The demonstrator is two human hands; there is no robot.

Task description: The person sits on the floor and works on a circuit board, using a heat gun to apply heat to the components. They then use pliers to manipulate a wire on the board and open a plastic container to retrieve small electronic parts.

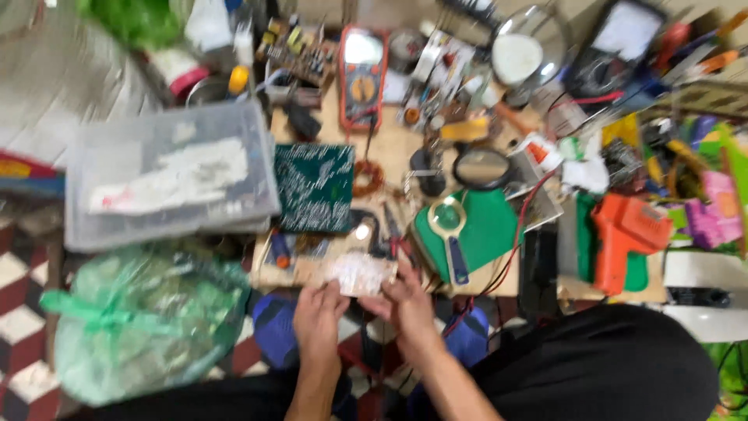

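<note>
Both hands (362,312) on pale flat pkg (358,273)

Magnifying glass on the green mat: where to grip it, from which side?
Best guess: take the magnifying glass by its dark blue handle, which lies flat on the green mat and points toward the person, lens end away. Come from the near side, fingers across the handle's width. The right hand is closer, but both it and the left hand hold a small pale board.
</note>
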